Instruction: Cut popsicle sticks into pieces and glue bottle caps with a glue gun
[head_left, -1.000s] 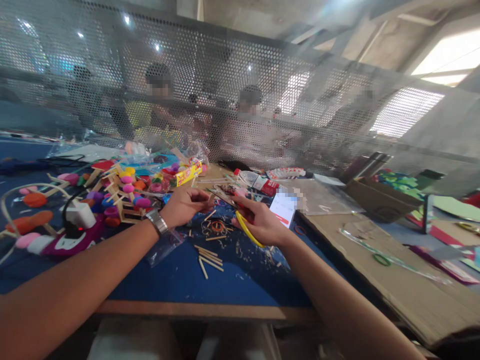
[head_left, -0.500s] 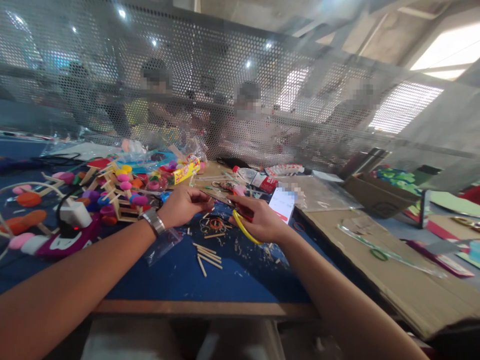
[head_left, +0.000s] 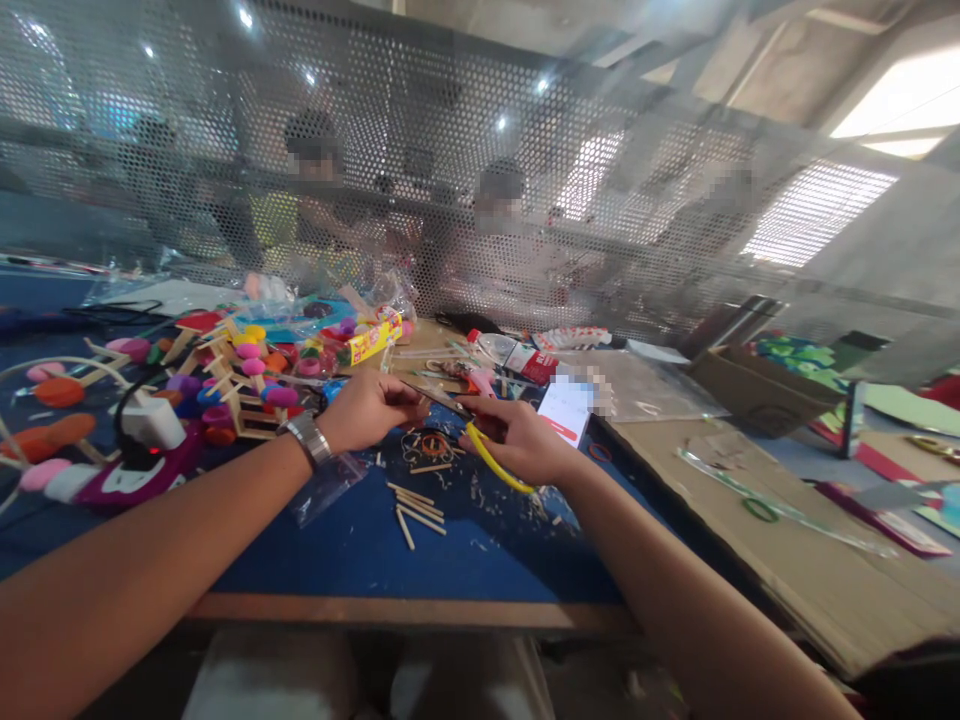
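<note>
My right hand [head_left: 517,437] is wrapped around scissors [head_left: 495,462] with yellow handles, their dark blades pointing left. The blade tips reach the fingers of my left hand [head_left: 369,410]. That hand is closed in a pinch, a metal-banded watch on its wrist; what it holds is mostly hidden, only a small pale bit showing at the fingertips. Below both hands, several short wooden sticks [head_left: 421,505] lie on the blue tabletop [head_left: 330,565]. Pale shavings [head_left: 480,490] are scattered beside them, and a tangle of thin bands [head_left: 433,447] lies just beneath the blades.
Colourful stick-and-clay models [head_left: 247,390] crowd the left, behind a purple power strip [head_left: 150,475] with a white plug. A lit phone [head_left: 564,408] stands beyond my right hand, near a red-labelled bottle [head_left: 525,360]. Cardboard [head_left: 750,540] covers the right side. A perforated screen [head_left: 420,150] rises behind.
The scissors have tilted slightly in my right hand, and more of their blades shows between the hands. My left hand stays nearly in place, and the sticks lie as before.
</note>
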